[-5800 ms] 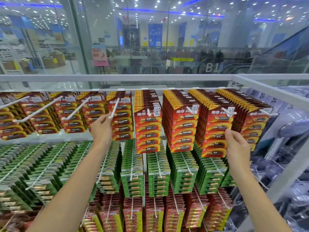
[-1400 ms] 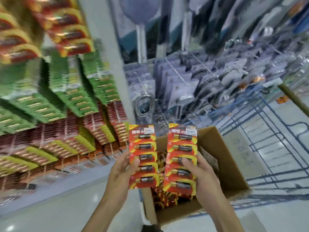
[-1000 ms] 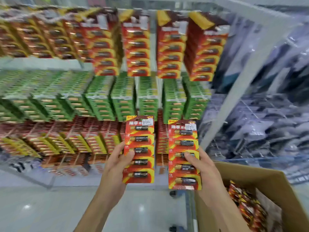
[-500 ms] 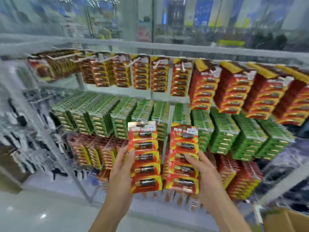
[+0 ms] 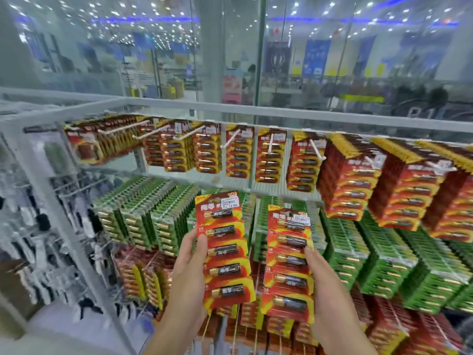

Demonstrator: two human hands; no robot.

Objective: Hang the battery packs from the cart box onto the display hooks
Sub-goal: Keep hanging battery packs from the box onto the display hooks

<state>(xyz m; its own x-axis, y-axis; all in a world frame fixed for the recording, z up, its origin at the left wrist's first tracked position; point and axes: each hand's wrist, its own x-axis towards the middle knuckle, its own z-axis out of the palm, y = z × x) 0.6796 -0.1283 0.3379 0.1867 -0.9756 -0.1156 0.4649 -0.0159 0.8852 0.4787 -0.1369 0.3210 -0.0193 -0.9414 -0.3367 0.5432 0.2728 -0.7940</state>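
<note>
My left hand [image 5: 188,275] grips a red and yellow battery pack [image 5: 225,249] by its left edge, held upright. My right hand [image 5: 325,285] grips a second red and yellow battery pack [image 5: 289,262] by its right edge. Both packs are held in front of the display rack, below its top row. That top row has white display hooks [image 5: 231,140] carrying red packs; the hooks on the left are partly filled and show bare prongs. The cart box is out of view.
The rack's white frame [image 5: 256,112] runs across above the top row. Green packs [image 5: 153,216] fill the middle row and more red packs [image 5: 143,278] hang below. Glass behind the rack shows the store. Dark items hang on a rack at the left [image 5: 33,226].
I have turned from the cart box to the rack with a pack in each hand. Since half a second ago both packs have risen, the left one higher.
</note>
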